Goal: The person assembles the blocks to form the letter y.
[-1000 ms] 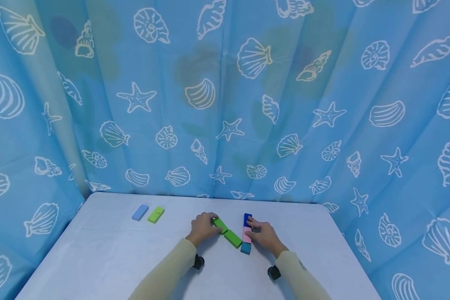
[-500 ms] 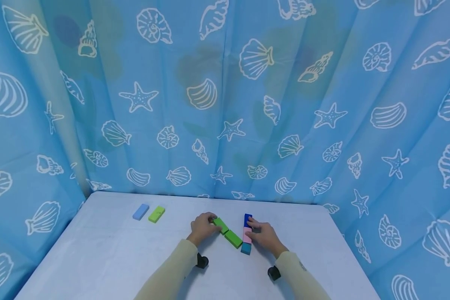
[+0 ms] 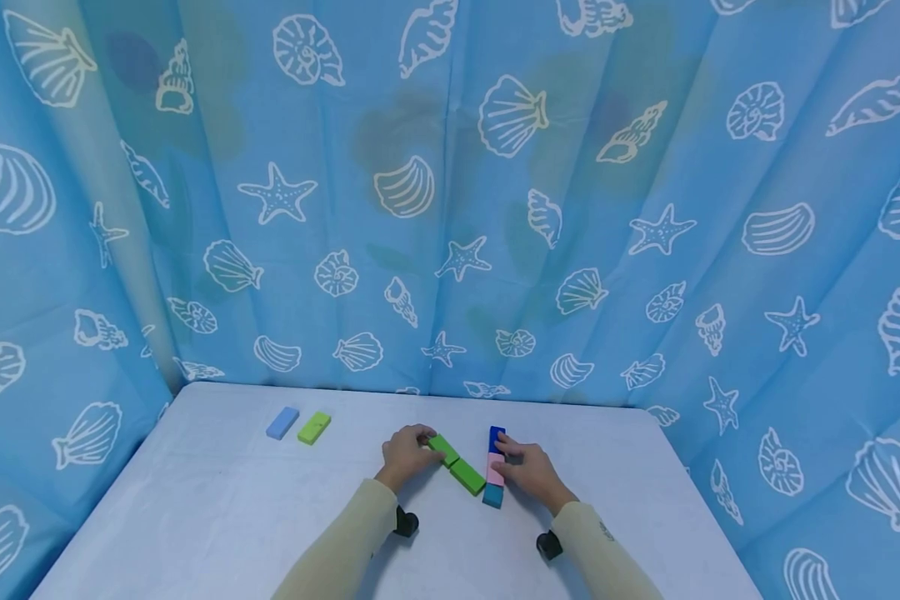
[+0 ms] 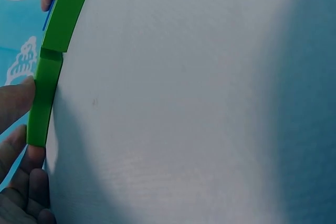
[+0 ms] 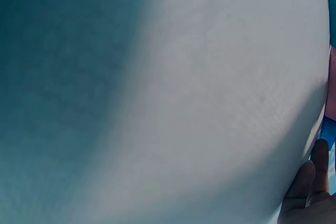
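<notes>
In the head view, my left hand (image 3: 405, 454) holds the farther of two green blocks (image 3: 444, 450), thumb at its side and fingers round its far end. The nearer green block (image 3: 467, 477) lies end to end with it, the pair slanting. My right hand (image 3: 532, 473) touches a straight row from its right side, fingers on the dark blue block (image 3: 497, 437) and thumb on the pink block (image 3: 495, 472). A teal block (image 3: 492, 497) makes the near end, close to the green pair. The right wrist view shows fingers (image 5: 318, 163) at the blue block; the thumb is hidden there.
A light blue block (image 3: 282, 423) and a lime green block (image 3: 314, 428) lie apart at the far left of the white table (image 3: 217, 500). A blue shell-print curtain (image 3: 450, 208) stands round its back and sides.
Both hands stay almost where they were. The farther green block has swung slightly, more into line with the nearer one. The head view has shifted a little.
</notes>
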Demonstrator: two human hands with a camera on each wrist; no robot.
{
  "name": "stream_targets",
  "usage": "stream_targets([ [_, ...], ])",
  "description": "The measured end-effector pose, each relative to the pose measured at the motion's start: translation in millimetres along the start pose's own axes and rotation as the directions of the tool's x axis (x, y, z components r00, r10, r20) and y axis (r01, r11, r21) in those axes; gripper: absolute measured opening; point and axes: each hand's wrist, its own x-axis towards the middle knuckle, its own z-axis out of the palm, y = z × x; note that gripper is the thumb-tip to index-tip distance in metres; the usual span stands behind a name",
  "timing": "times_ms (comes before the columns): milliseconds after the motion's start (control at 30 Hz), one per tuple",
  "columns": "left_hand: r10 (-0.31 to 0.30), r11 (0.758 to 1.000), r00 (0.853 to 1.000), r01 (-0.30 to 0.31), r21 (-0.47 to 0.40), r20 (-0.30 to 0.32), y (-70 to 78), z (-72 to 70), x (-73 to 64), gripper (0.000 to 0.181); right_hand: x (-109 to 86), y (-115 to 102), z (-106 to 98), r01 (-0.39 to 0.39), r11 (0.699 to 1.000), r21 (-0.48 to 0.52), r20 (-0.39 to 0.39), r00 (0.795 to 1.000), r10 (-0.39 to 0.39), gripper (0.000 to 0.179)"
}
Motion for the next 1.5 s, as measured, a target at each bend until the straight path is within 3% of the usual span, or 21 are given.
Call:
stream_targets([
  [1167, 0.025, 1.0, 0.999, -0.025, 0.012, 0.027, -2.1, -2.2, -0.3, 0.034, 0.3, -2.0, 0.7, -0.005, 1.0, -0.026, -0.008, 1.0, 0.004, 0.051],
  [1500, 0.005, 1.0, 1.0, -0.006, 0.016, 0.029, -1.5, -1.3, 0.6, 0.034, -0.8, -4.7, -0.5, -0.014, 1.0, -0.022, 0.002, 1.0, 0.014, 0.052],
])
